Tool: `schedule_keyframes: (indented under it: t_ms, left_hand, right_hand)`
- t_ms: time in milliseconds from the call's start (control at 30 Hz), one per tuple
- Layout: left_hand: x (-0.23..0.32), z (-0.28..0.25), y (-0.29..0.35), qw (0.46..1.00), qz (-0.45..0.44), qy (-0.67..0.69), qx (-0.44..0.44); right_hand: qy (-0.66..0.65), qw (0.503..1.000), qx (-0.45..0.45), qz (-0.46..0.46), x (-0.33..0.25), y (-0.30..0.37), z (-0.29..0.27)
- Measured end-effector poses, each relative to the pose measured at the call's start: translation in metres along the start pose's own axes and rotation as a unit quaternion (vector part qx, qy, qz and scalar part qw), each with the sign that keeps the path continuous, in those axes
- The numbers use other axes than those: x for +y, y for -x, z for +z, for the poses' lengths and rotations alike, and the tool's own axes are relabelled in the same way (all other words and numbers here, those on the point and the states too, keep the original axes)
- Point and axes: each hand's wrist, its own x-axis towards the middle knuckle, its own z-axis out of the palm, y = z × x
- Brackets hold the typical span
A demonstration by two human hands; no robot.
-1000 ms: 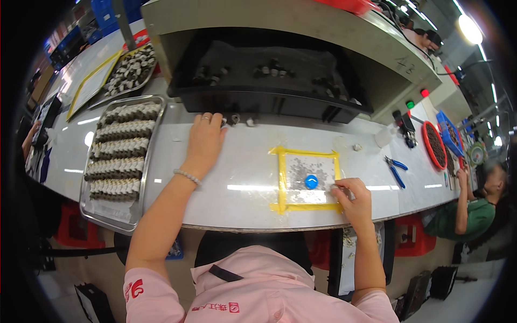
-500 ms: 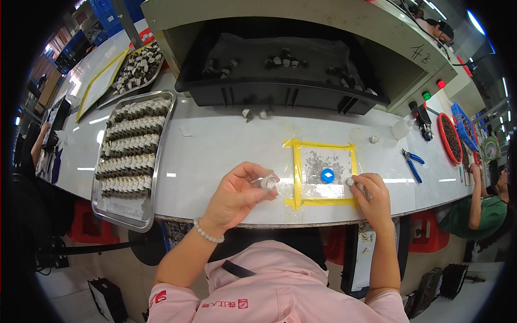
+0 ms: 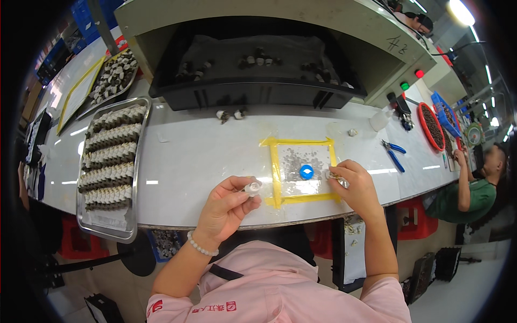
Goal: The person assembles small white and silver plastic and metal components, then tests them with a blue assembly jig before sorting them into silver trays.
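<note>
My left hand [image 3: 218, 210], with a pale beaded bracelet at the wrist, pinches a small white cylindrical piece [image 3: 252, 188] with a round opening at its end. It hovers left of a square marked with yellow tape [image 3: 276, 180] on the bench. Over the square's right edge, my right hand [image 3: 356, 189] has its fingertips closed on a small whitish piece [image 3: 329, 174]; the fingers partly cover it. Between the hands, a round blue cap [image 3: 306, 171] with a white mark sits inside the square, among scattered dark grey specks.
At left, a metal tray [image 3: 137, 177] carries rows of white-and-dark parts. A black bin [image 3: 253, 94] with similar parts stands under a housing ahead. On the right are blue-handled pliers [image 3: 396, 156], a clear bottle [image 3: 380, 119] and a red basket [image 3: 431, 127]. A person in green [image 3: 468, 196] sits far right.
The whole view has shifted, so the bench appears further left. My right fingers have turned slightly over the small piece. Both hands keep their pinch.
</note>
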Motion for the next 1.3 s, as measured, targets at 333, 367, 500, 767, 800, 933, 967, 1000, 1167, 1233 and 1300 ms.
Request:
schedule_keyframes:
  t_ms: [333,367,500,767,800,933,967,1000,1167,1233,1300]
  left_hand:
    - [-0.019,0.009,-0.005,0.997,0.054,-0.04,0.04]
    - [-0.019,0.009,-0.005,0.996,0.061,-0.053,0.036]
    - [-0.02,0.01,-0.003,0.994,0.054,-0.08,0.055]
    - [-0.02,0.009,-0.001,0.989,0.039,-0.135,0.047]
    - [-0.02,0.009,-0.002,0.989,0.039,-0.134,0.048]
    - [-0.022,0.014,-0.004,0.994,0.028,-0.098,0.05]
    - [-0.023,0.016,-0.005,0.994,0.028,-0.094,0.048]
    - [-0.024,0.017,-0.005,0.994,0.028,-0.093,0.05]
    - [-0.032,0.012,-0.008,0.997,0.028,-0.072,0.012]
    - [-0.033,0.012,-0.008,0.997,0.023,-0.072,0.015]
    - [-0.034,0.012,-0.008,0.997,0.018,-0.072,0.017]
  right_hand:
    - [-0.107,0.994,0.002,0.013,-0.018,-0.016,0.007]
    - [-0.103,0.995,-0.013,0.0,-0.02,-0.02,0.008]
    - [-0.076,0.996,-0.036,-0.03,-0.018,-0.027,0.012]
    - [-0.065,0.996,-0.04,-0.046,-0.022,-0.03,0.012]
    - [-0.089,0.995,-0.042,-0.017,-0.023,-0.03,0.011]
    - [-0.094,0.995,-0.032,-0.011,-0.021,-0.026,0.013]
    - [-0.104,0.994,-0.015,-0.011,-0.022,-0.026,0.013]
    - [-0.114,0.993,0.002,-0.012,-0.022,-0.025,0.013]
    - [-0.139,0.99,-0.008,0.002,-0.026,-0.025,0.011]
    - [-0.178,0.984,0.011,0.011,-0.032,-0.024,0.009]
    - [-0.295,0.956,-0.006,0.007,-0.04,-0.022,0.01]
